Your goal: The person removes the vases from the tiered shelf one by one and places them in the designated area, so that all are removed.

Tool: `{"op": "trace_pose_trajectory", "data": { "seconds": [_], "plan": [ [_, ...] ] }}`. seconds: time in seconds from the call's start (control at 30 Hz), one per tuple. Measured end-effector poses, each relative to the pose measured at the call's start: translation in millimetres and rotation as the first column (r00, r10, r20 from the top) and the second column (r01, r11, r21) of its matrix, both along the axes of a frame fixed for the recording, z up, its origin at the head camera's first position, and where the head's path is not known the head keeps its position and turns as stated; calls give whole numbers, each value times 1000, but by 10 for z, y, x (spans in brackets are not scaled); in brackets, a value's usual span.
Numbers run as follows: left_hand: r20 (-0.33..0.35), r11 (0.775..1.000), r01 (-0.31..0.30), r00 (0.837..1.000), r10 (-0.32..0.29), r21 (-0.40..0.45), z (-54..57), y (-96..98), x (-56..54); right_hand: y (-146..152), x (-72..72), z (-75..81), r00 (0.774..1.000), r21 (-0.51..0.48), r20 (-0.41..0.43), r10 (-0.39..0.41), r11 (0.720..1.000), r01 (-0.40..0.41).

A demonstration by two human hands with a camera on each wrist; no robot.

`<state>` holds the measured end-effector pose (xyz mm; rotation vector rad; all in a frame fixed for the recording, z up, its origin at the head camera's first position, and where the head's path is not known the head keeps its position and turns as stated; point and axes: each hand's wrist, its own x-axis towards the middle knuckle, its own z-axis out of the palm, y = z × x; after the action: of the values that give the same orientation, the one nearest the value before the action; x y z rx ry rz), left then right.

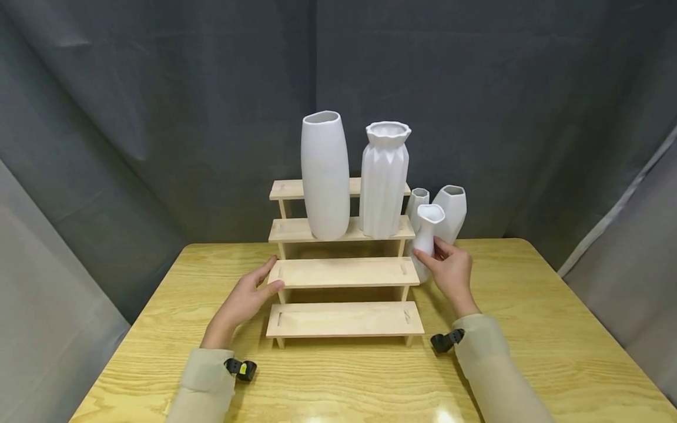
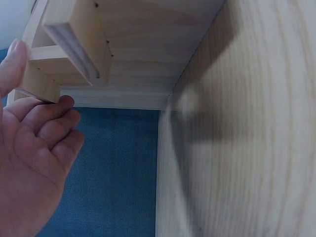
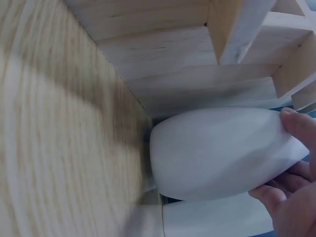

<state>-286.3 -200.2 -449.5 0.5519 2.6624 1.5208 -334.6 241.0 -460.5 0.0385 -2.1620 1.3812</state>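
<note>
My right hand (image 1: pixel 452 267) pinches a small white vase (image 1: pixel 423 241) with a flared mouth, just right of the stepped wooden stand (image 1: pixel 344 271). In the right wrist view, thumb and fingers lie on either side of the narrowing part of this vase (image 3: pixel 222 150). At the stand's left end, my left hand (image 1: pixel 250 295) grips a middle shelf board. The left wrist view has the thumb above that board's end (image 2: pixel 42 86) and the fingers curled beneath it. A tall smooth vase (image 1: pixel 326 182) and a pleated vase (image 1: pixel 384 182) stand upright on the stand's upper part.
Behind the small vase stand a faceted white vase (image 1: pixel 452 212) and a narrow one (image 1: pixel 419 194), partly hidden. The two lowest shelf boards (image 1: pixel 344 320) carry no vases. A wooden table (image 1: pixel 338 382) lies under everything, and a dark curtain (image 1: pixel 211 117) hangs behind.
</note>
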Motion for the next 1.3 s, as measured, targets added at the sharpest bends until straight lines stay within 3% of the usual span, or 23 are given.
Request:
{"op": "trace_pose_trajectory", "data": {
  "seconds": [0.57, 1.0, 1.23, 1.3],
  "plan": [
    [-6, 1000, -8, 1000, 8, -11, -12, -6, -20, -2, -26, -66, 1000, 8, -3, -5, 1000, 5],
    [-4, 1000, -4, 1000, 4, 8, 7, 0, -12, -53, -2, -81, 997, 8, 45, 69, 998, -70],
    [21, 1000, 9, 1000, -9, -10, 349, 100, 213, -39, -6, -96, 995, 4, 60, 79, 997, -79],
    [17, 1000, 10, 1000, -10, -11, 376, 107, 228, -42, -14, -97, 994, 8, 58, 88, 996, -89]
  ]
}}
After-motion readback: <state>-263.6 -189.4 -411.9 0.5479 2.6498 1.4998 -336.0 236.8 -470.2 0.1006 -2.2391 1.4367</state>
